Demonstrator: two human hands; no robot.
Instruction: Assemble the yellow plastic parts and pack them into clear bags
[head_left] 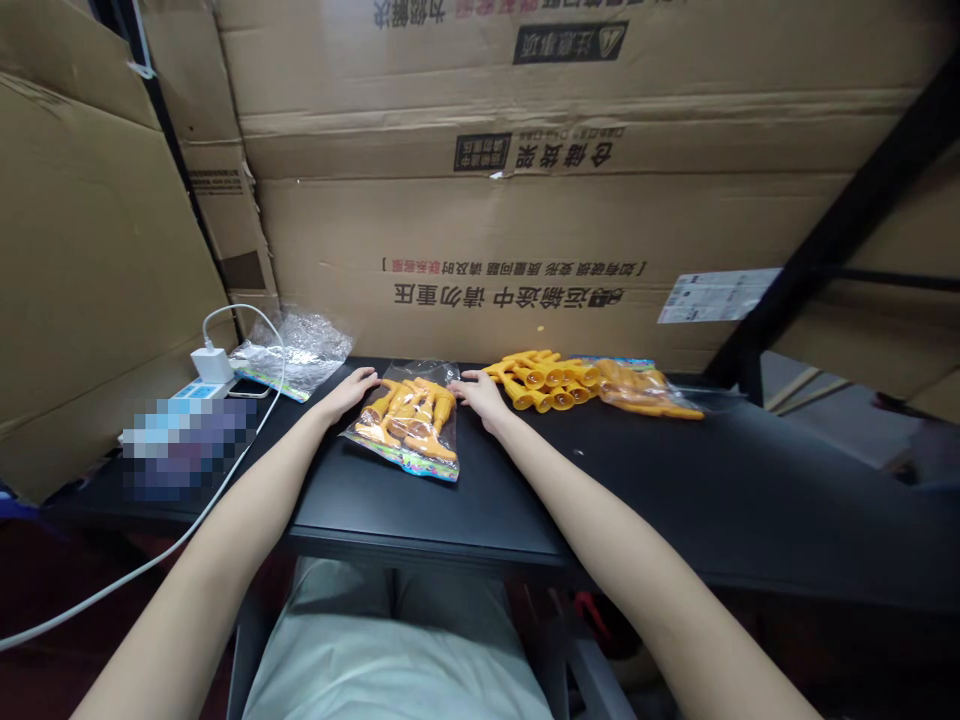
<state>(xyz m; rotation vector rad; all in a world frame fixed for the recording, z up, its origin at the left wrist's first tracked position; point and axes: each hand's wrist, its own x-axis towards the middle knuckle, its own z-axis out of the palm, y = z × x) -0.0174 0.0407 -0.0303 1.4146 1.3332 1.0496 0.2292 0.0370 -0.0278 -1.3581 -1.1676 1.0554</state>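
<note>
Beside the clear bag (409,425), left fingers (363,378) and right fingers (472,384) rest, any grip indiscernible.

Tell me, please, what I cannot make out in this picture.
Head view:
- orange pieces in the front bag: exact count, hidden by overlap
- white label: print too small
- item at left: masked by pixel blocks
- white cable: one end cut off by the left edge

The bagged pieces (412,412) are showing orange-yellow through clear film; the bag's edge strip (420,467) is carrying a speckled, multicoloured pattern with blue and green; the loose pieces (562,396) are glowing the same orange-yellow; the tabletop (360,515) is looking plain black; the cardboard (450,215) is showing brown, with black and red print; the cable (217,490) is gleaming white; the trousers (397,650) are appearing pale grey-green.
</note>
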